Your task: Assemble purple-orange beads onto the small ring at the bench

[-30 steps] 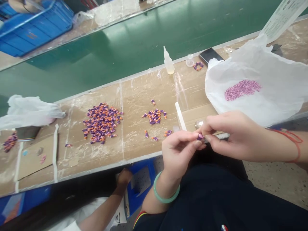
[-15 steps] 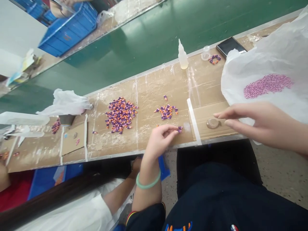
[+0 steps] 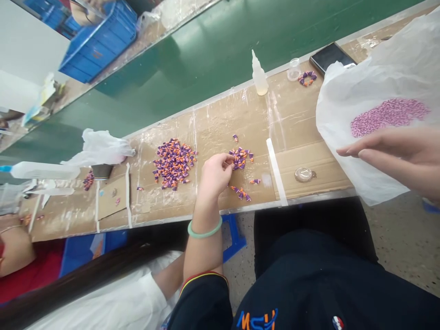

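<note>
My left hand (image 3: pixel 216 175), with a pale green bangle (image 3: pixel 205 233) on its wrist, reaches to the left edge of a small pile of purple-and-orange pieces (image 3: pixel 242 158). Its thumb and fingertips are bent together against the pile; what is between them is hidden. Nearer the table edge lie a short row of the same pieces (image 3: pixel 241 193) and a lone piece (image 3: pixel 255 181). My right hand (image 3: pixel 395 151) hovers over the white plastic bag (image 3: pixel 338 103), fingers stretched out and thumb apart, holding nothing. A clear round disc (image 3: pixel 304 174) lies on cardboard to its left.
A larger pile of such pieces (image 3: pixel 174 164) lies leftward. A dropper bottle (image 3: pixel 259 75), small clear cup (image 3: pixel 293 70), ring of pieces (image 3: pixel 307 78) and phone (image 3: pixel 332 58) line the far edge. Pink grains (image 3: pixel 388 117) sit on the bag. Co-workers' arms are at left.
My left hand has moved left and away from me, off the lone piece to the small pile, uncovering the row. My right hand has drawn back right from the disc.
</note>
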`<state>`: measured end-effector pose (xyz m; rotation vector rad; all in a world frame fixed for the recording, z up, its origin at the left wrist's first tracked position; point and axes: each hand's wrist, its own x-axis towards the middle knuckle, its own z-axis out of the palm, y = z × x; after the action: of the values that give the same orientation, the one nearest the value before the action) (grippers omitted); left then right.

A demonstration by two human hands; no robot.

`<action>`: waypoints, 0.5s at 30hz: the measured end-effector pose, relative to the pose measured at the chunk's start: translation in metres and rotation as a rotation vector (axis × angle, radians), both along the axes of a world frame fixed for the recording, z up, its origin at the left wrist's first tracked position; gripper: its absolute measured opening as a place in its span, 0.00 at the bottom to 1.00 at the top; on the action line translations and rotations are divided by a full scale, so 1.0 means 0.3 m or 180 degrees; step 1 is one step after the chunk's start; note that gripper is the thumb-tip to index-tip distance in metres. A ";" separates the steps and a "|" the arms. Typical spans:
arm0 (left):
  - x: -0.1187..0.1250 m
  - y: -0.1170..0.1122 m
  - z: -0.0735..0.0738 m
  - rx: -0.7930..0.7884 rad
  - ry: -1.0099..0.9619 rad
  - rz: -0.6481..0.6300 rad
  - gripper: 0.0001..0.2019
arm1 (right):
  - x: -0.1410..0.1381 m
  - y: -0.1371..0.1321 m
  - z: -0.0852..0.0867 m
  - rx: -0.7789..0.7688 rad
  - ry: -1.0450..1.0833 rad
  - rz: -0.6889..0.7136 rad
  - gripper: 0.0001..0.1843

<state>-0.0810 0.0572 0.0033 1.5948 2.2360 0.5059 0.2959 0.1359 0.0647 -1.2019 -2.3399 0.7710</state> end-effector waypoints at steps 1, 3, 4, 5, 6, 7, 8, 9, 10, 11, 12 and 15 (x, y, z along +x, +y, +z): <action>0.002 -0.002 -0.001 0.0004 0.0024 -0.0004 0.11 | 0.011 0.000 -0.005 -0.0033 -0.0006 -0.0101 0.15; 0.004 -0.008 0.001 0.0025 0.0054 0.0058 0.10 | 0.036 -0.001 -0.012 -0.0097 -0.0029 -0.0347 0.15; 0.003 -0.012 0.004 0.0034 0.0071 0.0106 0.09 | 0.048 -0.002 -0.013 -0.0118 -0.0027 -0.0477 0.15; 0.002 -0.017 0.008 0.0047 0.0094 0.0152 0.08 | 0.060 -0.003 -0.011 -0.0120 -0.0007 -0.0617 0.15; 0.000 -0.022 0.016 0.0069 0.0125 0.0177 0.07 | 0.072 -0.004 -0.006 -0.0126 0.0021 -0.0784 0.15; -0.003 -0.028 0.025 0.0108 0.0169 0.0177 0.07 | 0.083 -0.003 0.001 -0.0154 0.0038 -0.0971 0.15; -0.005 -0.034 0.038 0.0154 0.0218 0.0153 0.06 | 0.094 -0.001 0.010 -0.0185 0.0039 -0.1174 0.16; -0.008 -0.042 0.052 0.0217 0.0272 0.0113 0.05 | 0.105 0.004 0.017 -0.0193 0.0023 -0.1366 0.15; -0.010 -0.050 0.067 0.0284 0.0318 0.0081 0.04 | 0.117 0.013 0.020 -0.0197 -0.0031 -0.1522 0.15; -0.011 -0.058 0.082 0.0297 0.0333 0.0060 0.03 | 0.130 0.025 0.019 -0.0146 -0.0090 -0.1627 0.14; -0.010 -0.067 0.096 0.0313 0.0346 0.0090 0.04 | 0.147 0.040 0.011 -0.0038 -0.0153 -0.1636 0.12; 0.020 -0.095 0.126 0.0387 0.0106 0.0161 0.06 | 0.208 0.098 -0.048 0.0086 -0.0316 -0.1298 0.09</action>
<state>-0.0752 0.0287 0.0411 1.6196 2.3155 0.6451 0.3583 0.1654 0.0503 -1.6652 -2.0652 0.5462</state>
